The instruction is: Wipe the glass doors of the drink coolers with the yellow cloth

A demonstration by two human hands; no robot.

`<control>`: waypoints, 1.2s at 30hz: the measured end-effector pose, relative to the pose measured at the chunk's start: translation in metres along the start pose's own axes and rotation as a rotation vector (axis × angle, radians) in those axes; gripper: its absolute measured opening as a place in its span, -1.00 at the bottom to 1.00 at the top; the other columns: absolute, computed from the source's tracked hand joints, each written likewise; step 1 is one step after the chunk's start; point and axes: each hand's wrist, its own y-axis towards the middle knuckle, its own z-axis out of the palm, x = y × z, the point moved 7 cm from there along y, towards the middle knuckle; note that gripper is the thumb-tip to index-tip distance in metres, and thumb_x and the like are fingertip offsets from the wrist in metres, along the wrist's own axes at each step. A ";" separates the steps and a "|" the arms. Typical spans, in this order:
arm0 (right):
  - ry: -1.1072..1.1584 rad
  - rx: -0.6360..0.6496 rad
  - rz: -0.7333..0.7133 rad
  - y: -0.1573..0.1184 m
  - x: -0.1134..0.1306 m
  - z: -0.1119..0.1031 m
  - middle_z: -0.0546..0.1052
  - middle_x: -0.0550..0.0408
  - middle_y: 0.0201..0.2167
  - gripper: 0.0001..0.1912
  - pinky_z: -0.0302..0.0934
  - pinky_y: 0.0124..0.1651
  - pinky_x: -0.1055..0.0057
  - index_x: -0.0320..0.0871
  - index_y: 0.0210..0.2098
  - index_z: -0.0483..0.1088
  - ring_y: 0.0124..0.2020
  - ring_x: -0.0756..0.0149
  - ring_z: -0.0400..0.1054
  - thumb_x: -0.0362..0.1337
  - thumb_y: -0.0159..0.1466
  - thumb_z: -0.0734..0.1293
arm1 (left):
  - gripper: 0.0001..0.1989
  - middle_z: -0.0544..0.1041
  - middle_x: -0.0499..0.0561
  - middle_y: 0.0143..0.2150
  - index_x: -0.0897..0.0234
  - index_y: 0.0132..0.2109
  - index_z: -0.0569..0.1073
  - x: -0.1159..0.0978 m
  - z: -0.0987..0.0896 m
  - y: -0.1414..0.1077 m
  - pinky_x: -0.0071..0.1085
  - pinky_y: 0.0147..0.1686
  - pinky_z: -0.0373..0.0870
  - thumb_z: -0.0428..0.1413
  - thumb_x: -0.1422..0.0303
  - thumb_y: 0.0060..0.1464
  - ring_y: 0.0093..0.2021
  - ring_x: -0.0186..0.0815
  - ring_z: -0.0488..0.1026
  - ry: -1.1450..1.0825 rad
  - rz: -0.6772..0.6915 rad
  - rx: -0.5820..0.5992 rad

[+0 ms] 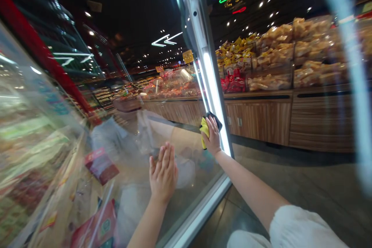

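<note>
My right hand (212, 137) presses a yellow and dark grey cloth (204, 131) against the bright, lit edge of a glass door frame (215, 97). Its fingers lie over the cloth, and the arm reaches in from the lower right. Left of it, my left hand (163, 176) is held flat, palm toward the glass pane (186, 186), fingers stretched out and nothing held. It looks as if it rests on the glass, though the contact itself is hidden. Faint reflections, among them a pale clothed figure, show in the pane.
Packaged goods line a blurred shelf (35, 178) on the left, with red boxes (101, 164) near the glass. Across the floor (267, 178), wood-fronted counters (258, 120) carry heaped bagged goods (276, 50). A pale, blurred vertical strip (353, 66) stands close at the right.
</note>
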 end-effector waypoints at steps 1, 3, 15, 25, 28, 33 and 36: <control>-0.006 -0.025 0.050 -0.013 -0.006 -0.002 0.20 -0.16 0.43 -0.37 0.10 0.38 -0.17 -0.08 0.46 0.01 0.49 0.01 -0.06 -0.17 0.44 0.16 | -0.27 0.18 0.12 0.45 0.20 0.51 -0.12 -0.002 0.002 0.000 -0.22 0.49 -0.43 0.00 0.40 0.32 0.50 -0.29 -0.01 -0.002 0.000 -0.001; -0.014 -0.022 0.097 -0.038 -0.006 0.000 0.17 -0.17 0.44 -0.34 0.12 0.36 -0.20 -0.09 0.48 -0.05 0.50 -0.01 -0.10 -0.18 0.44 0.15 | -0.28 0.19 0.12 0.45 0.20 0.51 -0.11 -0.004 0.006 0.000 -0.21 0.49 -0.43 0.00 0.39 0.32 0.50 -0.29 0.00 -0.010 0.000 0.003; 0.037 -0.075 0.086 0.000 -0.007 0.001 0.21 -0.11 0.42 -0.37 0.08 0.39 -0.19 -0.03 0.44 0.02 0.49 0.01 -0.06 -0.17 0.43 0.19 | -0.25 0.15 0.07 0.47 0.10 0.51 -0.09 -0.018 0.017 0.003 -0.21 0.49 -0.43 0.03 0.39 0.28 0.49 -0.27 0.03 -0.059 -0.017 0.055; 0.076 -0.021 0.101 -0.036 -0.020 0.001 0.26 -0.15 0.39 -0.41 0.12 0.38 -0.13 -0.04 0.43 0.07 0.48 0.04 -0.02 -0.17 0.44 0.18 | -0.26 0.13 0.07 0.48 0.08 0.51 -0.09 -0.008 0.012 -0.017 -0.21 0.49 -0.41 0.03 0.37 0.29 0.50 -0.26 -0.02 -0.036 -0.027 0.074; 0.010 -0.026 0.153 -0.065 -0.033 -0.008 0.23 -0.20 0.40 -0.40 0.20 0.33 -0.14 -0.05 0.43 0.07 0.45 0.02 0.06 -0.14 0.44 0.20 | -0.26 0.13 0.09 0.48 0.10 0.51 -0.11 -0.009 0.011 -0.024 -0.17 0.50 -0.38 0.02 0.37 0.30 0.50 -0.24 -0.01 -0.024 -0.049 0.077; -0.023 -0.009 0.259 -0.114 -0.046 -0.011 0.28 -0.19 0.38 -0.38 0.25 0.27 -0.22 -0.03 0.46 0.00 0.41 -0.02 0.14 -0.16 0.45 0.15 | -0.23 0.15 0.03 0.47 0.08 0.51 -0.10 -0.007 0.007 -0.045 -0.21 0.50 -0.40 0.06 0.36 0.28 0.51 -0.28 -0.03 -0.031 -0.054 0.090; -0.020 -0.023 0.245 -0.098 -0.024 -0.001 0.23 -0.15 0.41 -0.34 0.14 0.34 -0.24 -0.04 0.49 -0.07 0.48 -0.01 0.00 -0.22 0.44 0.14 | -0.25 0.17 0.03 0.46 0.10 0.51 -0.08 -0.003 0.002 -0.054 -0.25 0.50 -0.37 0.06 0.34 0.30 0.52 -0.34 -0.09 -0.020 -0.050 0.066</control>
